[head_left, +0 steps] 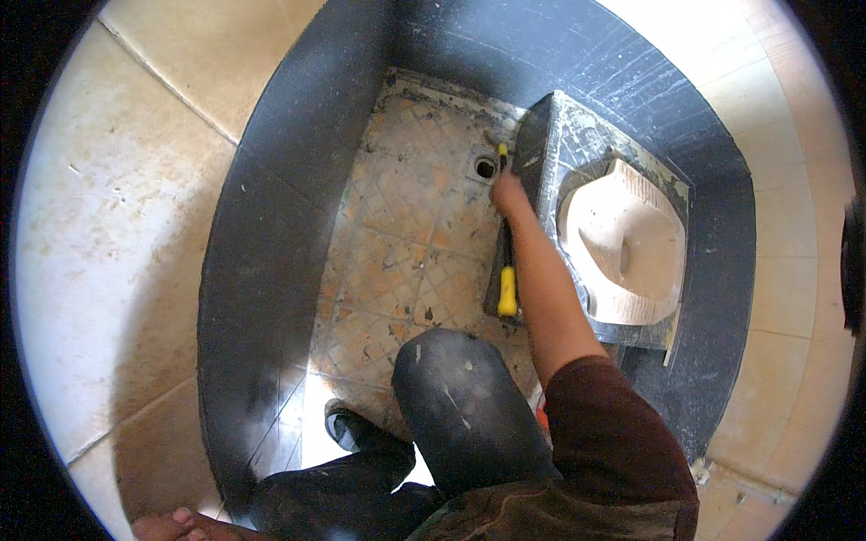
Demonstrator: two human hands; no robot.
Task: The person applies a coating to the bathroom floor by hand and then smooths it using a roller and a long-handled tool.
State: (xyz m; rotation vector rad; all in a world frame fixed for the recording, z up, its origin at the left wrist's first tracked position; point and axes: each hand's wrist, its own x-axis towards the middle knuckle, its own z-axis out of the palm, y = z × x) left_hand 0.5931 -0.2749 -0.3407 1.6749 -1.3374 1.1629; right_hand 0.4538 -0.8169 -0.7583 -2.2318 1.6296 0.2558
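Note:
My right hand (510, 193) is closed around the dark shaft of a long tool with yellow ends (508, 293). The thick yellow grip points toward me, and a smaller yellow part shows beyond my fist. Its working end cannot be made out. The hand is low beside the raised block, right next to a round floor drain (485, 168). At the lower left edge, part of my left hand (176, 526) shows, its fingers loosely extended and holding nothing visible. Patterned floor tiles (388, 216) with dark smears and flakes lie under the tool.
A beige squat toilet (622, 248) is set in the raised, dark-coated block (564, 126) at the right. Black-coated lower walls (280, 171) enclose the floor, with beige tiles (135, 225) above. My bent knee (465, 397) and shoe (341, 428) occupy the near floor.

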